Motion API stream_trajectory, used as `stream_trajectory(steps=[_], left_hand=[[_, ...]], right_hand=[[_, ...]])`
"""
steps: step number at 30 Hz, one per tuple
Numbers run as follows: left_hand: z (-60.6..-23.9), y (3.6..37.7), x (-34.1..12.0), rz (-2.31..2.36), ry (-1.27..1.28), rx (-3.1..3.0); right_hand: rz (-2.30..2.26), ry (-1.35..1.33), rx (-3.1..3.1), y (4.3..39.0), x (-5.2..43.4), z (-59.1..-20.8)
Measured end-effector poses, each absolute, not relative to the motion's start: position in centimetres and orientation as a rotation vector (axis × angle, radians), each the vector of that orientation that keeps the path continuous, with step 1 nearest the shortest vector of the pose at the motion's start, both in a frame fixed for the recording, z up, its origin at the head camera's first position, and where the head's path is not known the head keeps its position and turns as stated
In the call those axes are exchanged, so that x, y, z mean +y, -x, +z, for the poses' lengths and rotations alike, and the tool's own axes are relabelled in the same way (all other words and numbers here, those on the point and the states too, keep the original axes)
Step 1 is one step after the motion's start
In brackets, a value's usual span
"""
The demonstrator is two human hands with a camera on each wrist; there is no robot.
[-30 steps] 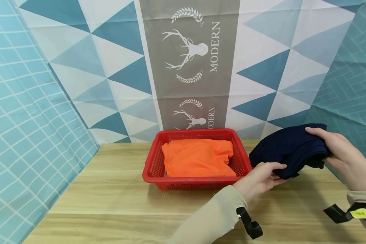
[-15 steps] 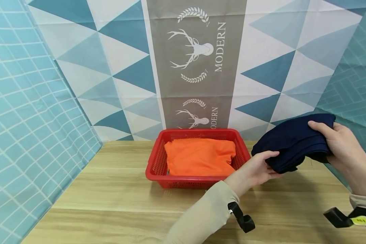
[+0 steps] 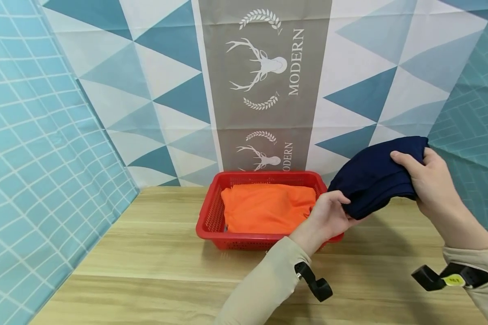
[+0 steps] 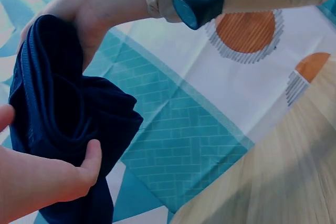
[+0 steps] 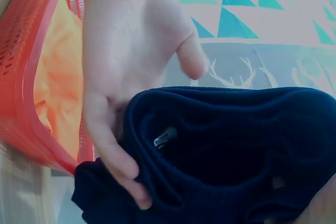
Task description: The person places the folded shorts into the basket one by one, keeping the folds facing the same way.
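Both hands carry a folded navy garment [image 3: 370, 178] in the air, just right of the red basket [image 3: 211, 216] and above the wooden table [image 3: 154, 262]. My left hand [image 3: 329, 216] cups the near lower edge, thumb on top and fingers curled beneath. My right hand [image 3: 424, 178] clamps the far end, thumb over the top fold.

Step in hand, as I judge it: the carry, bundle lifted but not yet over the basket. The next move would call for a level shift leftward, keeping both grips so the folds don't slip, then a lowering onto the orange garment [image 3: 266, 210] that already fills most of the basket floor.

Materials: the navy cloth is a soft, matte knit in several thick layers, its rounded fold edges stacked like a roll in the right wrist view [image 5: 226, 145]; a small pale tag or zip pull [image 5: 164, 137] shows there, I can't tell which. The basket is rigid perforated plastic, rectangular, with flared walls. The orange cloth is smooth, lightly creased. The table has a pale wood-grain surface
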State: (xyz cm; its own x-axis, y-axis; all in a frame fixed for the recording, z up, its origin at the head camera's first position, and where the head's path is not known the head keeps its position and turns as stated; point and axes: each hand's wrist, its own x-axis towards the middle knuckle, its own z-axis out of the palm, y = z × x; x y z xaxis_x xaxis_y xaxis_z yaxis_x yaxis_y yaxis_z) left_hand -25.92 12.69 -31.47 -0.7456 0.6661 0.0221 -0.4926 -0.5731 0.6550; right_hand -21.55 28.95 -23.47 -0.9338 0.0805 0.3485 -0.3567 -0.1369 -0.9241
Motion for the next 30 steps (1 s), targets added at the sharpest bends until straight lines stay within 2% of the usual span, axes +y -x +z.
stream_trajectory(steps=[6,18,30], left_hand=[[-31.3,26.6,11.4,2.392,-0.316,0.773],[-32.2,28.4,10.2,2.616,0.028,0.825],[-31.7,30.1,6.3,2.733,-0.016,0.879]], right_hand=[[2.085,-0.334,-1.880,22.6,27.3,-23.6],[1.788,-0.430,-2.063,25.0,24.3,-24.8],[1.851,-0.547,-2.013,27.5,22.4,-25.9]])
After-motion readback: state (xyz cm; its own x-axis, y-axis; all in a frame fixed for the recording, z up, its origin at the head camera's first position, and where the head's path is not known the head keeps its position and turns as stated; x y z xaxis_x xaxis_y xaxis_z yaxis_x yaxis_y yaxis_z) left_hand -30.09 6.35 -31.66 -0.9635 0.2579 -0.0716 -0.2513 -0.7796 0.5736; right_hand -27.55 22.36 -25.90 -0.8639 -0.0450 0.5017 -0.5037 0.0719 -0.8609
